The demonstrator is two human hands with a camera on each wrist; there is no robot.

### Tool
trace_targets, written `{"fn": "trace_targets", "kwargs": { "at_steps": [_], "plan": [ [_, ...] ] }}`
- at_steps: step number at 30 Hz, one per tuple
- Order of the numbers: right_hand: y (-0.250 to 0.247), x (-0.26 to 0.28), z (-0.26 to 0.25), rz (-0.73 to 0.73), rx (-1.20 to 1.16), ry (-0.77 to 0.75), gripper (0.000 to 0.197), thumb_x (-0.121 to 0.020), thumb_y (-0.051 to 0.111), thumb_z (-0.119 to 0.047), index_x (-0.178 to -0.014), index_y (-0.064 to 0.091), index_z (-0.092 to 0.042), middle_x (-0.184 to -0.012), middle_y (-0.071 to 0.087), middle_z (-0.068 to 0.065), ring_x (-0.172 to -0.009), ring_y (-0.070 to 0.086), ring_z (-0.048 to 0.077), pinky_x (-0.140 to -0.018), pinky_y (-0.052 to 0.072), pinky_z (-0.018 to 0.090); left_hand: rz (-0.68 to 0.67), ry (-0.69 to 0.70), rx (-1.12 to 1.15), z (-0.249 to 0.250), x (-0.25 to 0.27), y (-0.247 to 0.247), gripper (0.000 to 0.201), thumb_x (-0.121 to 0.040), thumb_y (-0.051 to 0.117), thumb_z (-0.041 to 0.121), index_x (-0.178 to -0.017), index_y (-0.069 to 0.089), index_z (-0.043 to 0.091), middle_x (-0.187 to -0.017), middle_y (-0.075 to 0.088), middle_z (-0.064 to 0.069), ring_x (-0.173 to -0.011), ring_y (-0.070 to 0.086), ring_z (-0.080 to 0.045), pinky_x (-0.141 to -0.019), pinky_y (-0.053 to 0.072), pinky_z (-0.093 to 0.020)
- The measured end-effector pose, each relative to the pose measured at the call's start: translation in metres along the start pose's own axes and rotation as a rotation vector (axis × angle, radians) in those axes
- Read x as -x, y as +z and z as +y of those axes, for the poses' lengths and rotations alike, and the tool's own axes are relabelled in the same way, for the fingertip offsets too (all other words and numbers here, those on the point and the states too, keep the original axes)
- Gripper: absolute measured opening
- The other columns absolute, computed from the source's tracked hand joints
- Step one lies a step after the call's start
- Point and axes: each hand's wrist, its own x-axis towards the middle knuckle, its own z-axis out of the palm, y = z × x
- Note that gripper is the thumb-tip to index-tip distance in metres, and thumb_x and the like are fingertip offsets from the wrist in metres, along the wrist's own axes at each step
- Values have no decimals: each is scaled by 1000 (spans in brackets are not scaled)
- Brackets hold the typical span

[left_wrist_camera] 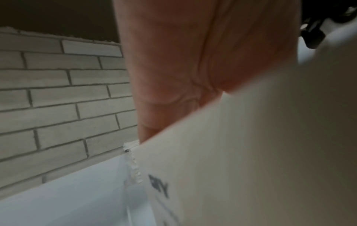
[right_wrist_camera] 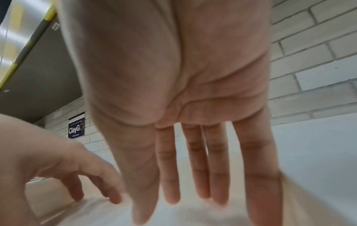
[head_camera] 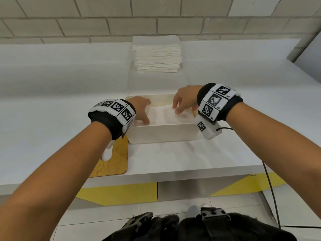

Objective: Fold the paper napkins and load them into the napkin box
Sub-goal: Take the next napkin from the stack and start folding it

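Observation:
The white napkin box (head_camera: 163, 134) stands mid-counter with folded white napkins (head_camera: 165, 116) lying flat inside. My left hand (head_camera: 144, 117) reaches into the box's left end. Its fingers (right_wrist_camera: 92, 191) are loosely curved and touch the top napkin (right_wrist_camera: 96, 214). In the left wrist view the box wall (left_wrist_camera: 251, 152) hides those fingers below the palm (left_wrist_camera: 193, 61). My right hand (head_camera: 177, 108) hovers over the right end, its fingers (right_wrist_camera: 199, 175) straight and spread, tips at the napkin. Neither hand grips anything. A tall stack of napkins (head_camera: 157, 56) sits behind the box at the wall.
A wooden board (head_camera: 114, 159) lies left of the box near the counter's front edge (head_camera: 173, 176). A brick wall (head_camera: 104, 25) closes off the back. A black cable (head_camera: 271, 188) hangs from my right wrist over the edge.

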Motion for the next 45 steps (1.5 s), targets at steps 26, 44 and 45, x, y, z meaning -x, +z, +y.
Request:
{"fn": "trace_targets", "kwargs": {
  "at_steps": [26, 44, 45],
  "plan": [
    [-70, -41, 108, 123, -717, -157, 22, -93, 55, -26, -113, 61, -19, -102, 66, 4, -91, 64, 15, -77, 53, 32, 205, 46, 702, 9, -38, -115, 29, -93, 54, 27, -121, 54, 17, -103, 63, -3, -87, 63, -17, -72, 51, -24],
    [-107, -242, 131, 408, -168, -166, 61, -89, 60, -28, -142, 33, -17, -147, 30, 4, -135, 29, 22, -109, 28, 35, 416, -158, 414, -30, -221, -142, 40, -87, 62, 24, -124, 53, 11, -119, 57, -6, -107, 54, -23, -90, 40, -28],
    [-107, -249, 128, 425, -88, -171, 62, -88, 60, -29, -143, 32, -18, -146, 30, 4, -134, 28, 23, -107, 30, 37, 436, -133, 345, -32, -229, -140, 44, -87, 62, 23, -128, 50, 11, -126, 52, -9, -115, 50, -25, -95, 39, -30]
  ]
}}
